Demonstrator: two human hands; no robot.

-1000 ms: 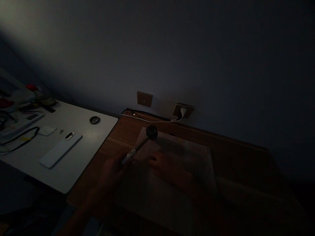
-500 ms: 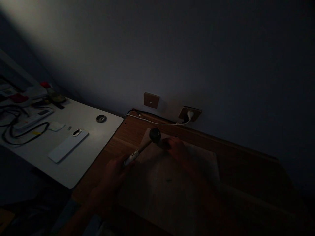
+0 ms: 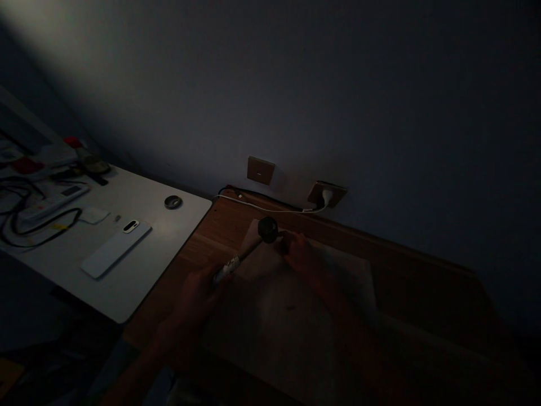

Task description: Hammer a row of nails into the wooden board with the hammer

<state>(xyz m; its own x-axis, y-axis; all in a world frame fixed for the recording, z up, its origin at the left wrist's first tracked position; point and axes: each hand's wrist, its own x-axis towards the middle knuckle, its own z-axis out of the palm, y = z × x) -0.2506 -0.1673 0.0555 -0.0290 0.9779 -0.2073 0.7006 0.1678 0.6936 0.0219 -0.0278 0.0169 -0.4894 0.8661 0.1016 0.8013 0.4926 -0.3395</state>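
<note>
My left hand (image 3: 203, 292) is closed round the pale wrapped handle of a stick-like tool with a dark round head (image 3: 267, 230). The tool points up and to the right, its head over the far edge of a pale board (image 3: 274, 321) on the wooden surface. Close to the right of that head is my right hand (image 3: 298, 252), its fingers bent and pinched together. Whatever they hold is too dark to make out. A small dark mark (image 3: 290, 308) shows on the board between my forearms.
To the left, a white table (image 3: 139, 276) bears a white phone (image 3: 116, 250), a dark ring (image 3: 173, 202), a power strip (image 3: 57, 202) and tangled black cables. Behind the wooden surface (image 3: 215, 225), a white cord (image 3: 270, 210) runs to a wall socket (image 3: 327, 194).
The dark head has shifted very slightly right and down, closer to my right fingers. Both hands keep nearly the same place, and the view has tilted a little.
</note>
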